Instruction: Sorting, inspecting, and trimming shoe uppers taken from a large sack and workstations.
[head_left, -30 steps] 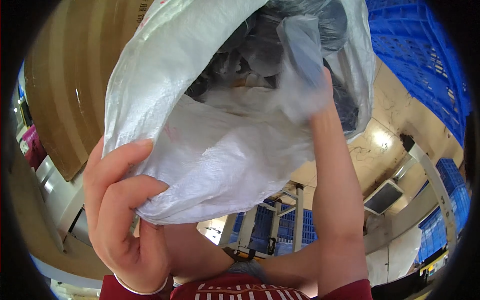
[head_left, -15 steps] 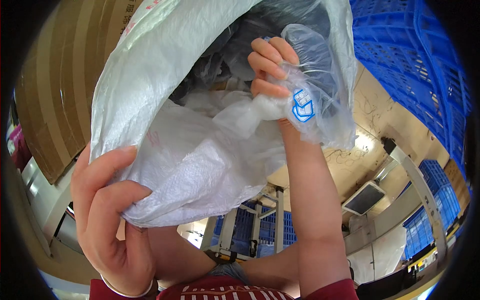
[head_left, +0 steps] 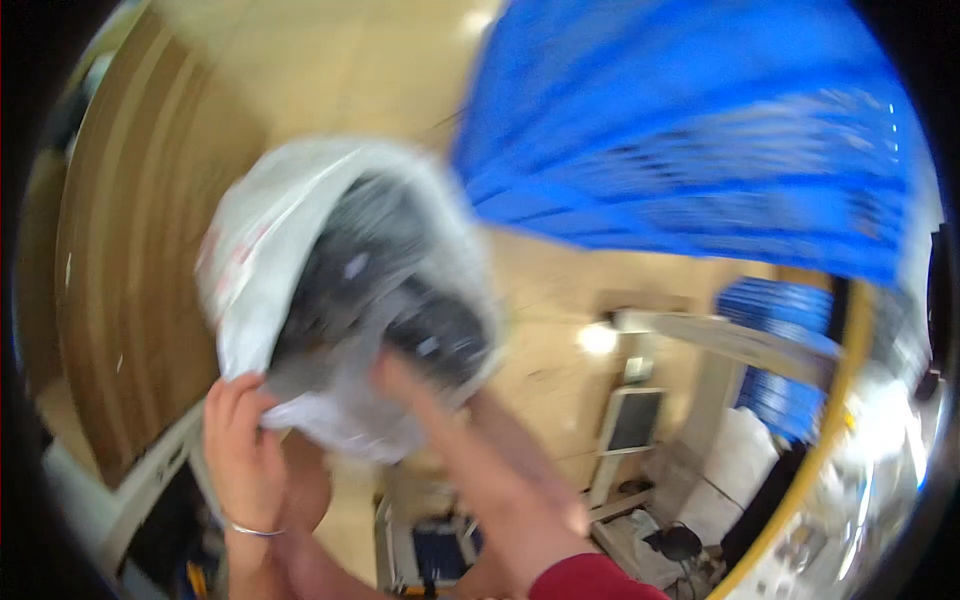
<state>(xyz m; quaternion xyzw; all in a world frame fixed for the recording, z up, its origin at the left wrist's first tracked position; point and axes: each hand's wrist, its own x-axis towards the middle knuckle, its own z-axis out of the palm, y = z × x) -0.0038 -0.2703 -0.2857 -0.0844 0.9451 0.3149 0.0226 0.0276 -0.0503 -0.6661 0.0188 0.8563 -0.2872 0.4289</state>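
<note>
L grip [head_left: 243, 445] on wht sack [head_left: 240, 285] rim | R grip [head_left: 393, 376] inside, nr dk pkgs [head_left: 438, 325] | blu crate [head_left: 690, 140] UR

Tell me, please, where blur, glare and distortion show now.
Head view: blur smears the blue crate, white sack and right hand; head view: glare whitens a spot on the floor; head view: the cardboard bows near the picture's dark rim.

Thin silvery bracelet [head_left: 253, 531] circling the left wrist [head_left: 252, 508], lower left of the frame; red sleeve [head_left: 590, 580] on the right arm [head_left: 490, 485], bottom centre.
</note>
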